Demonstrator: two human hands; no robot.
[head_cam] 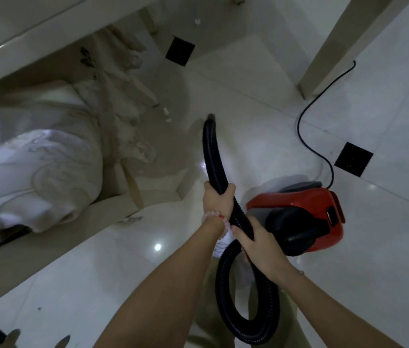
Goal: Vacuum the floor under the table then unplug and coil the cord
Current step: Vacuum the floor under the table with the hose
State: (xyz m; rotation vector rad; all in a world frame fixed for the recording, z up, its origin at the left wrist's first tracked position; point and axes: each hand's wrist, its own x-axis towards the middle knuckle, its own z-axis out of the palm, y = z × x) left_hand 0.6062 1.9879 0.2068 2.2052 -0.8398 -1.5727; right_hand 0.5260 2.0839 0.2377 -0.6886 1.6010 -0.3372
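While aiming the open end at paper scraps (165, 112) under the table (22, 36), grips the black hose (213, 156) with both: left hand (217, 199) wrapped forward for steering, right hand (256, 243) wrapped behind, taming the slack loop. Keeps the red vacuum (299, 214) close on the right, cord (309, 116) trailing away uncoiled. Works over a glossy white tile floor (98, 259) with black insets, in dim light.

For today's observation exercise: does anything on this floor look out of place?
Yes: small white scraps lie on the floor near the hose tip, litter not yet vacuumed.
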